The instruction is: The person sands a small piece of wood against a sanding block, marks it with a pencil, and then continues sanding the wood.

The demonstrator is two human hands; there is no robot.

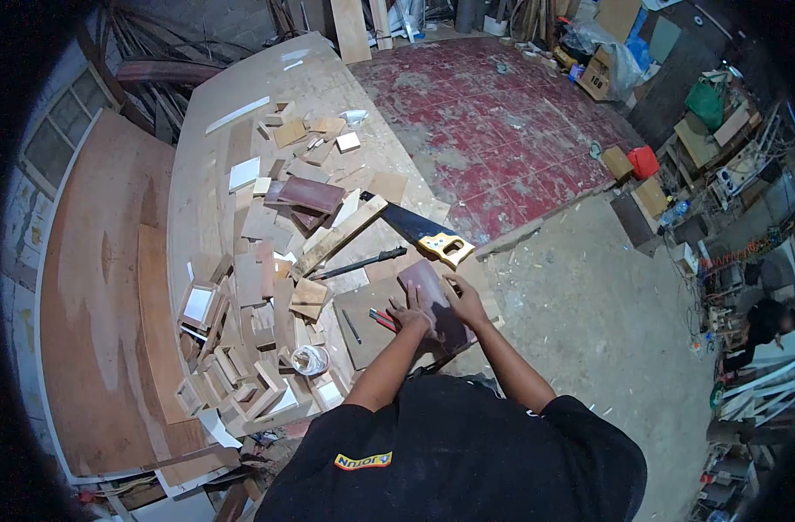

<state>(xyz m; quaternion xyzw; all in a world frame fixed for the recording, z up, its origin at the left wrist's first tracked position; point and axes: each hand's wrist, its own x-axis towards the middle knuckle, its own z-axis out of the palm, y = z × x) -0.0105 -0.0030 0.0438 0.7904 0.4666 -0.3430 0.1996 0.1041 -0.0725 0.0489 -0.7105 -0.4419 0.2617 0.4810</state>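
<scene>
A flat reddish-brown board (423, 277) lies in front of me at the table's near right edge, with a dark area towards its lower end. My left hand (411, 318) rests on the board's left side, fingers stretched and apart. At the right side, my right hand (464, 301) has its fingers curled against the board's edge. Red pencil-like sticks (383, 319) lie just left of my left hand, and a dark pencil (352, 327) is further left. Beyond the board is a handsaw (415, 228) with a yellow-and-black handle.
Wood offcuts and small wooden frames (234, 370) cover much of the worktable (208, 165). Beside them are a white tub (310, 360), a long black tool (360, 263) and a wooden strip (339, 237). Another person (763, 326) is at far right.
</scene>
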